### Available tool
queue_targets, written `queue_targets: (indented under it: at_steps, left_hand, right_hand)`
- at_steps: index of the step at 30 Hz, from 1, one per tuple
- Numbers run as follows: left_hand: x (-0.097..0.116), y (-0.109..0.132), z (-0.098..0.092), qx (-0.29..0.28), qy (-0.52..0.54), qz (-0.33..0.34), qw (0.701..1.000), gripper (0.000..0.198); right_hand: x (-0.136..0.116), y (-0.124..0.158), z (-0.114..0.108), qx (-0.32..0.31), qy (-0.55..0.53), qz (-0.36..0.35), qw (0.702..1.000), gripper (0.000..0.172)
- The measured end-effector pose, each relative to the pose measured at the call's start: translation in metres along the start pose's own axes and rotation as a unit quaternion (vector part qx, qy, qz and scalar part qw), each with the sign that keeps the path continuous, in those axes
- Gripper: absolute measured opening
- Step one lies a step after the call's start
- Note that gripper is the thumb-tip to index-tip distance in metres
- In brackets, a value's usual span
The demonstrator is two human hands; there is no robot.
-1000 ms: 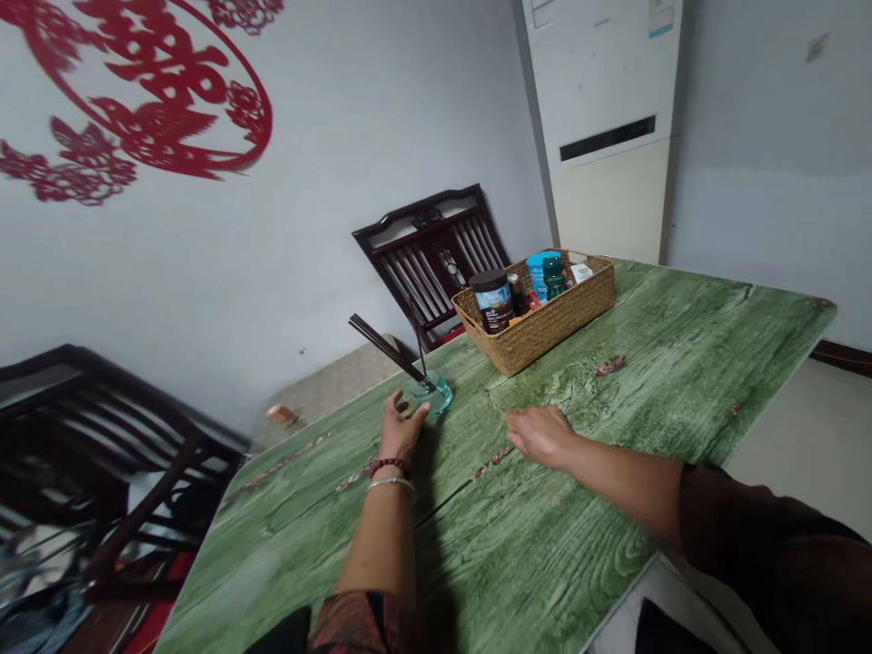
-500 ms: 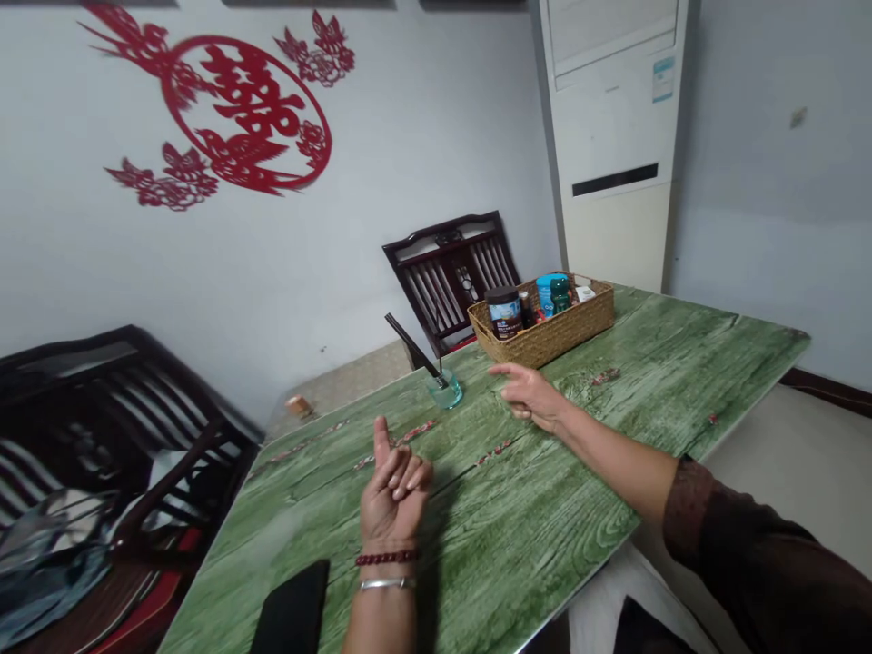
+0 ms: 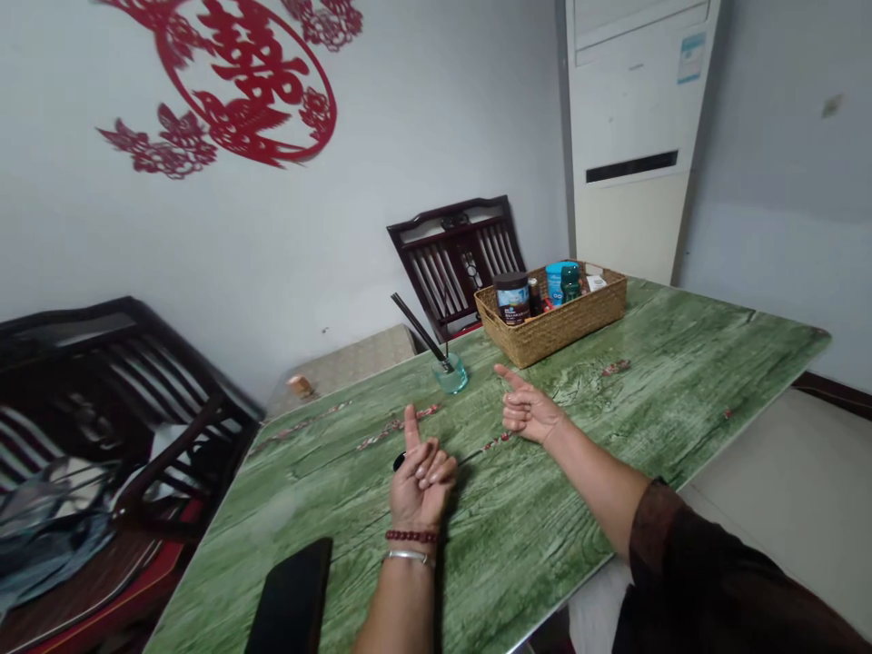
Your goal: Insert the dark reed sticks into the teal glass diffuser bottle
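Far left, well away from both grips, a dark wooden chair [image 3: 143, 363] holds a grey plastic bag [image 3: 47, 518], and a red paper-cut [image 3: 245, 82] decorates the wall above it. Beyond the desk's far corner, a small tan object [image 3: 301, 386] sits on a beige ledge [image 3: 341, 363].

At the near edge of the green wood-grain desk [image 3: 272, 509], below and to the left of the left grip [image 3: 422, 481], lies a black phone [image 3: 290, 599]. That grip is raised, palm toward the camera, with the index finger [image 3: 411, 429] pointing up and the other fingers curled in, pinching nothing. A red bead bracelet [image 3: 411, 536] and a silver bangle [image 3: 407, 557] circle the wrist. A small black item [image 3: 399, 461], too hidden to name, sits just beside the index finger.

Ahead of the space between the grips stands a small glass cup [image 3: 450, 374] with blue-green contents, nearer the right grip, and two dark sticks [image 3: 419, 331] lean out of it. Neither grip touches it.

The right grip [image 3: 530, 411] is half open and empty, its index finger [image 3: 508, 374] pointing toward the cup and the other fingers loosely bent. Beyond it, a wicker basket [image 3: 551, 318] carries a dark jar [image 3: 512, 298], a blue container [image 3: 555, 282] and a green bottle [image 3: 570, 282]. A dark sleeve [image 3: 715, 581] covers the right arm, and a white floor-standing air conditioner [image 3: 633, 118] stands in the far corner.
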State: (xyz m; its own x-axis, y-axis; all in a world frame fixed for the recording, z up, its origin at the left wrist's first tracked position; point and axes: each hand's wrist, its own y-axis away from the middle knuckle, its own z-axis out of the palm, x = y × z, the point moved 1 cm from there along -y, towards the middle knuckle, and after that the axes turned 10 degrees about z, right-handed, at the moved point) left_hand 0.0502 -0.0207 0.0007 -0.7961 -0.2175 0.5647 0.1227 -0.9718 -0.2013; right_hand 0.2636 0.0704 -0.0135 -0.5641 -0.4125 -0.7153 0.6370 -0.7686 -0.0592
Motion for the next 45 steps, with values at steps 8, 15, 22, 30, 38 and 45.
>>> queue_targets:
  at_steps: [8,15,22,30,38,45]
  left_hand:
    - [0.005,0.002,-0.001,0.008,-0.010,0.027,1.000,0.074]
    - [0.020,-0.077,-0.004,0.121,-0.330,0.060,0.934,0.069]
    - [-0.018,-0.174,-0.019,0.097,-0.599,0.116,0.786,0.107]
    - [-0.035,-0.182,-0.032,0.069,-0.629,0.137,0.762,0.071]
    - [-0.024,-0.100,-0.015,0.009,-0.617,0.127,0.776,0.068]
    - [-0.026,-0.021,-0.003,-0.096,-0.597,0.107,0.789,0.062]
  right_hand:
    - [0.000,-0.002,-0.012,0.038,-0.015,0.012,0.999,0.054]
    - [0.016,-0.021,-0.010,0.123,-0.028,0.004,0.992,0.044]
    - [0.031,-0.039,-0.008,0.169,0.049,0.006,0.984,0.043]
    - [0.033,-0.044,-0.009,0.175,0.075,0.002,0.982,0.045]
    - [0.014,-0.026,0.012,0.223,0.350,-0.135,0.900,0.038]
    - [0.003,-0.013,0.053,0.153,0.489,-0.119,0.850,0.086]
